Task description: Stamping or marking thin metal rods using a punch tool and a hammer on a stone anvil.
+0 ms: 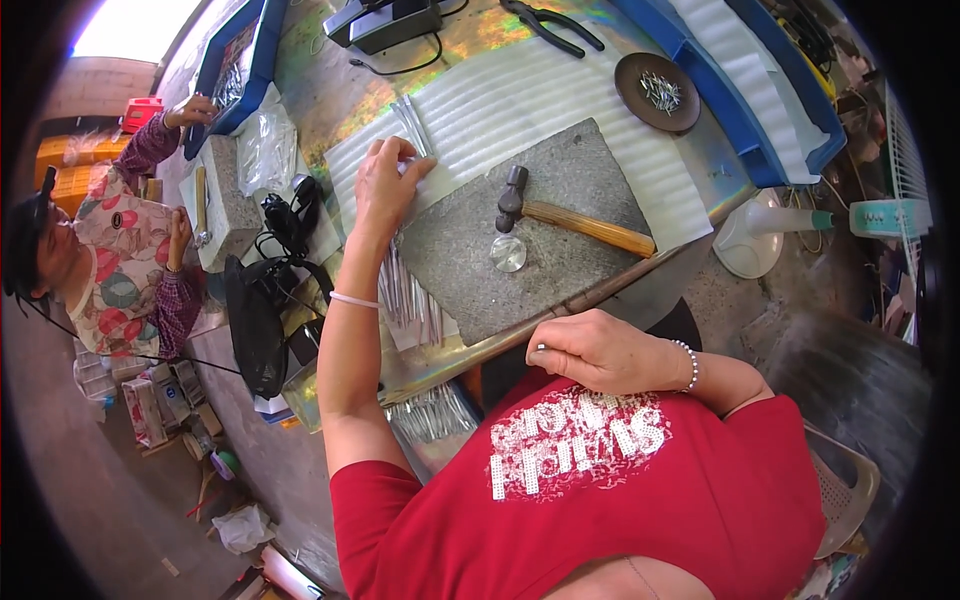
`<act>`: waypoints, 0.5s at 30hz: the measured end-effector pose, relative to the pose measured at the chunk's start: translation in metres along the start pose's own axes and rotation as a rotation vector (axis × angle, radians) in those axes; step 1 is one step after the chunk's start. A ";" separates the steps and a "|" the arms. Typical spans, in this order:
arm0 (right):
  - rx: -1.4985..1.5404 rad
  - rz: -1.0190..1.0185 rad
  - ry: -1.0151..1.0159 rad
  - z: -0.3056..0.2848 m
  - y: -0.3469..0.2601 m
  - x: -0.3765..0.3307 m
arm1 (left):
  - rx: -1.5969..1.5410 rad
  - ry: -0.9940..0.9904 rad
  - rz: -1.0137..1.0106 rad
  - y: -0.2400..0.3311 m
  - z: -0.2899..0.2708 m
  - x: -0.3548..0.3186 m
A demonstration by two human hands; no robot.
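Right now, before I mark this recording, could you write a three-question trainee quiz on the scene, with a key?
1. True or false: the hammer lies on the grey slab.
2. What does the brown dish hold: (a) liquid, (b) small silvery pieces, (c) nothing?
3. Which hand is closer to the thin silvery strips?

Key: 1. True. 2. (b). 3. The left hand.

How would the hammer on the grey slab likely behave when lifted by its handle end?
The hammer would probably feel head-heavy, given its thick metal head and slimmer wooden handle. It should stay stiff, since both parts look solid. Rolling seems unlikely, as the head sits crosswise.
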State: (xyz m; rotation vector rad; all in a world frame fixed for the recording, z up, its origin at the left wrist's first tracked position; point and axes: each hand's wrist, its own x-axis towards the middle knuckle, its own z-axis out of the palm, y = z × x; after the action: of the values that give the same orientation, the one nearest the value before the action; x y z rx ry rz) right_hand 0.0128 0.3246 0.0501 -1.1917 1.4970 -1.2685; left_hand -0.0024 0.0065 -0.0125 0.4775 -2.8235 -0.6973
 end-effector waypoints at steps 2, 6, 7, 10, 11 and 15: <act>-0.011 -0.013 0.002 0.001 -0.001 -0.001 | -0.007 0.015 0.023 -0.003 0.000 -0.002; -0.015 -0.012 0.014 0.003 -0.001 -0.004 | -0.127 0.018 -0.021 0.000 -0.007 -0.011; -0.028 -0.017 0.030 0.003 -0.002 -0.004 | -0.127 0.020 -0.018 0.002 -0.011 -0.016; -0.059 -0.054 0.072 0.004 0.001 -0.006 | -0.319 0.187 -0.083 0.014 -0.028 -0.044; -0.075 -0.082 0.098 0.004 0.004 -0.007 | -0.371 0.171 -0.142 0.024 -0.035 -0.059; -0.116 -0.145 0.093 0.003 0.005 -0.011 | -0.882 -0.155 -0.314 0.085 -0.062 -0.142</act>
State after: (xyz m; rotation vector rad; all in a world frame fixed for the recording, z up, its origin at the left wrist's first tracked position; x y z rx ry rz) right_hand 0.0178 0.3353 0.0447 -1.3538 1.5939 -1.3652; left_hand 0.1233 0.1021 0.0669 0.6981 -2.2290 -1.9549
